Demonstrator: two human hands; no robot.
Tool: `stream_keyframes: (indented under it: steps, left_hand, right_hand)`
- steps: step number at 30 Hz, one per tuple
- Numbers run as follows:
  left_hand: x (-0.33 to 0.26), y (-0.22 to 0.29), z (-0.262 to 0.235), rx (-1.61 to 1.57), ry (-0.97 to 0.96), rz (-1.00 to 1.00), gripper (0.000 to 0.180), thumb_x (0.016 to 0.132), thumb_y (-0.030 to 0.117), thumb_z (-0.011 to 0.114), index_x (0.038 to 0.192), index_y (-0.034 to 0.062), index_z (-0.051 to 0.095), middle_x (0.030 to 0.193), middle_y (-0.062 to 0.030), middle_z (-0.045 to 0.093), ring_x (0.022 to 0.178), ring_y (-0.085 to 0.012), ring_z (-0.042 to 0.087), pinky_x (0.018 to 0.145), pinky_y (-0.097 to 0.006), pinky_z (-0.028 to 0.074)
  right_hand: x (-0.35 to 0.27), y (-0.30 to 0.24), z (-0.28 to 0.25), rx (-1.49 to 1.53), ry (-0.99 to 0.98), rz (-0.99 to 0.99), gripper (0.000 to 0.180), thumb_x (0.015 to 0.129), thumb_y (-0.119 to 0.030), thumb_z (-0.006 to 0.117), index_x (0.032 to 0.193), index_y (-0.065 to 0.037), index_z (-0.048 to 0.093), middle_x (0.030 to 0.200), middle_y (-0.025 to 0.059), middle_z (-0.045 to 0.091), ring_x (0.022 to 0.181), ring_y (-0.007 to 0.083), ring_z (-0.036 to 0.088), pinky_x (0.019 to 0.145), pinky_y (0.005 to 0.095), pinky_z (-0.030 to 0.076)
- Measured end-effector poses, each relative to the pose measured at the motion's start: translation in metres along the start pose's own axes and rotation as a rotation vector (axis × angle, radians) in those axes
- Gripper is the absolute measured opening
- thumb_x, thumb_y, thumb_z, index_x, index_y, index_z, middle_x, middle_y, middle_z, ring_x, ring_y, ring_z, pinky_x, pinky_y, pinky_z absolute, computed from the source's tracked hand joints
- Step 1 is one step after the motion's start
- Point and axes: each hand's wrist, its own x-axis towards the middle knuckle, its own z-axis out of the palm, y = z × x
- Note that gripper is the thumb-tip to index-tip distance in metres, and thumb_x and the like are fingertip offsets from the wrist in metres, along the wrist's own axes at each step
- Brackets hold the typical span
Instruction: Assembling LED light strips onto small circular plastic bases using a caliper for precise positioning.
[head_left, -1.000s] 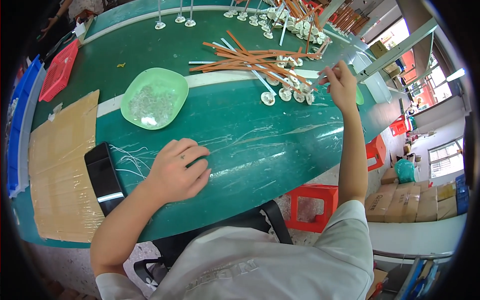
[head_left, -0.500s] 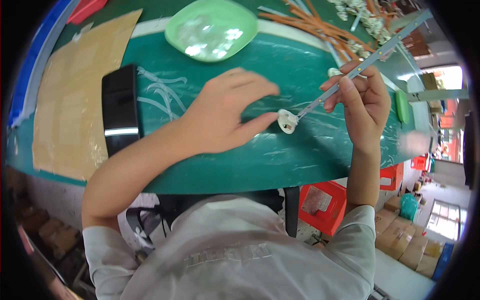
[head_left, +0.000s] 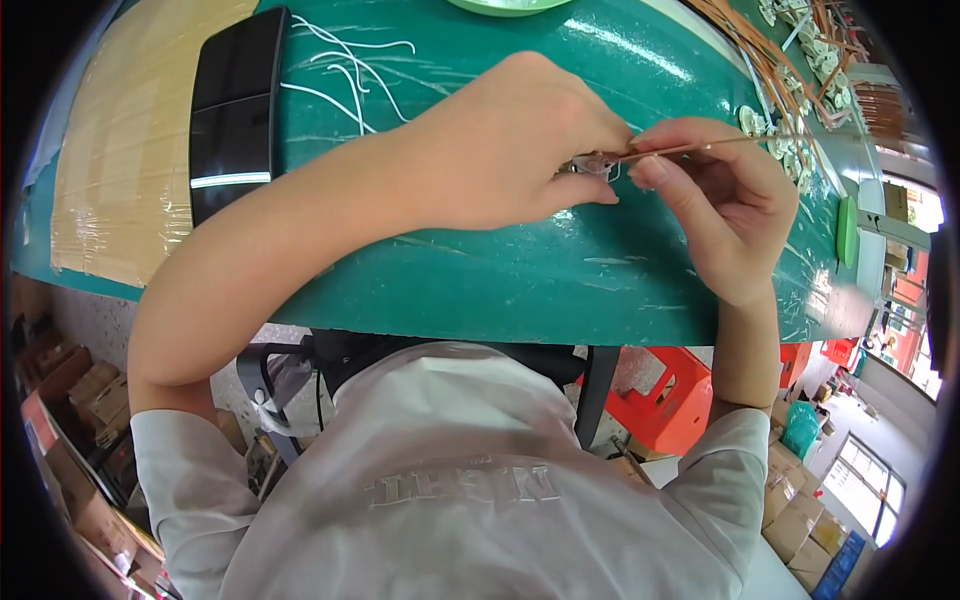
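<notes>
left hand (head_left: 500, 150) pinched small clear part (head_left: 597, 165), frame centre | right hand (head_left: 715, 205) gripped thin rod (head_left: 740, 143), tip at part | both over green table (head_left: 520, 270) | black phone (head_left: 232, 110) upper left

Single head-worn fisheye view, looking steeply down from close above the green table (head_left: 480, 270), the person's own forearms rising from the lower edge, rim edges bent.
</notes>
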Motion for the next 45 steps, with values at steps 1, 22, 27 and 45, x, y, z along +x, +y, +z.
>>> stream_keyframes:
  steps: [1, 22, 27, 45]
  left_hand:
    - [-0.001, -0.001, -0.002, 0.011, 0.003, -0.016, 0.022, 0.08, 0.016, 0.082, 0.095, 0.0017, 0.075, 0.083, -0.0128, 0.073, 0.079, -0.0309, 0.071, 0.07, -0.04, 0.056]
    - [-0.009, -0.009, -0.019, 0.066, -0.179, 0.137, 0.013, 0.089, 0.015, 0.067, 0.087, 0.004, 0.061, 0.078, -0.0152, 0.063, 0.074, -0.0358, 0.064, 0.067, -0.044, 0.052]
    - [-0.011, -0.004, -0.011, 0.008, -0.051, 0.142, 0.018, 0.088, 0.019, 0.072, 0.089, 0.0042, 0.061, 0.078, -0.0159, 0.063, 0.077, -0.0364, 0.065, 0.069, -0.045, 0.052]
    - [-0.005, 0.008, -0.017, 0.125, -0.168, -0.036, 0.026, 0.086, 0.022, 0.076, 0.097, 0.0033, 0.063, 0.079, -0.018, 0.066, 0.081, -0.0397, 0.066, 0.073, -0.048, 0.051]
  right_hand:
    - [-0.001, 0.001, 0.0, -0.048, 0.005, -0.005, 0.016, 0.091, 0.009, 0.073, 0.107, 0.008, 0.069, 0.104, 0.0151, 0.074, 0.093, 0.0172, 0.073, 0.082, 0.0296, 0.062]
    - [-0.008, 0.008, 0.009, -0.166, 0.06, -0.074, 0.011, 0.098, 0.006, 0.064, 0.107, 0.01, 0.061, 0.099, 0.0178, 0.074, 0.085, 0.0184, 0.075, 0.074, 0.0273, 0.062]
    - [-0.011, 0.007, 0.007, -0.276, 0.015, -0.068, 0.012, 0.101, 0.008, 0.058, 0.113, 0.01, 0.058, 0.101, 0.0206, 0.073, 0.088, 0.0204, 0.074, 0.08, 0.0304, 0.062]
    - [-0.01, 0.005, 0.0, -0.272, -0.049, -0.064, 0.008, 0.097, 0.011, 0.063, 0.104, 0.012, 0.064, 0.106, 0.0202, 0.072, 0.087, 0.0215, 0.075, 0.08, 0.0307, 0.063]
